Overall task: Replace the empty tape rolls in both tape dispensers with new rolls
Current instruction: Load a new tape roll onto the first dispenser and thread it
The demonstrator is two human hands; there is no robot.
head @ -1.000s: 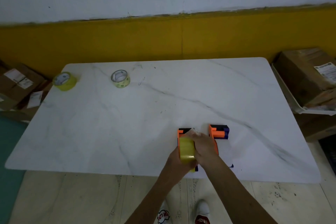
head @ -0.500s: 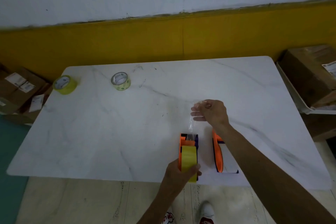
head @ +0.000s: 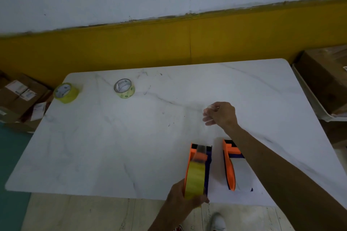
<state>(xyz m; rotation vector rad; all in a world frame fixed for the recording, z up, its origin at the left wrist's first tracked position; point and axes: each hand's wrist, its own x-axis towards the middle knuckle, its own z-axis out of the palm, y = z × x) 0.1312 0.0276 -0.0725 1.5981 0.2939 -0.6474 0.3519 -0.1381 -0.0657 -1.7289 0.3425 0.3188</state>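
Observation:
Two orange and dark blue tape dispensers stand at the near edge of the white marble table [head: 112,146]. The left dispenser [head: 199,163] carries a yellow tape roll [head: 195,178], and my left hand [head: 185,199] grips its near end. My right hand [head: 221,114] is raised beyond it, pinching a crumpled piece of clear tape [head: 208,116]. The right dispenser [head: 230,163] lies partly under my right forearm. A full yellow roll [head: 65,93] sits at the far left corner, with a thinner, paler roll [head: 124,88] to its right.
Cardboard boxes [head: 20,95] are stacked on the floor left of the table. More boxes [head: 326,80] stand at the right. A yellow and white wall runs behind. My shoes [head: 217,223] show below the table's near edge.
My right hand has drawn clear tape up and away from the left dispenser; the strip no longer stretches to the dispenser. My left hand stays on the dispenser.

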